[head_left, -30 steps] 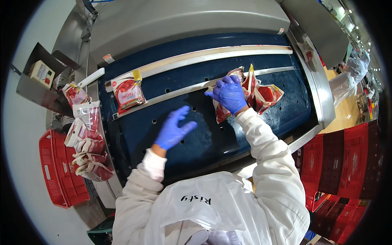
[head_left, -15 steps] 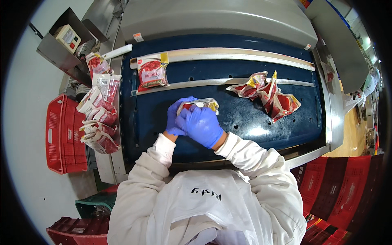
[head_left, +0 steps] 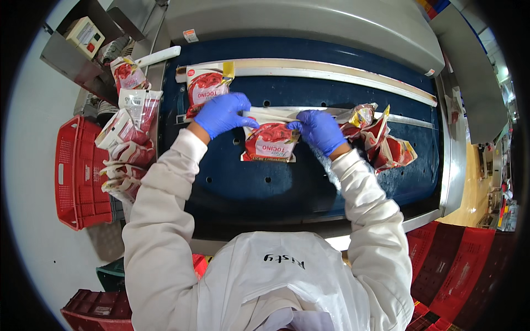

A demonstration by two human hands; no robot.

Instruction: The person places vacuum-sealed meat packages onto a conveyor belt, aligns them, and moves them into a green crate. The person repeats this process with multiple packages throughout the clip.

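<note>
Head view: red-and-white printed meat pouch [head_left: 270, 144], pale-topped, is pinched at its upper corners by left hand [head_left: 221, 115] and right hand [head_left: 321, 132], fingers closed.

The left grip [head_left: 221, 116] and right grip [head_left: 322, 132] are gloved in violet-blue; the sleeves [head_left: 161, 182] are coloured white. The held food pouch [head_left: 270, 142] is printed red and pink under a whitish top. The sealing-machine bed [head_left: 237, 174] is coloured navy and dotted with dark holes [head_left: 268, 180], the lid [head_left: 309, 30] finished in grey. The perforated crate [head_left: 94, 190] is moulded bright red.
</note>
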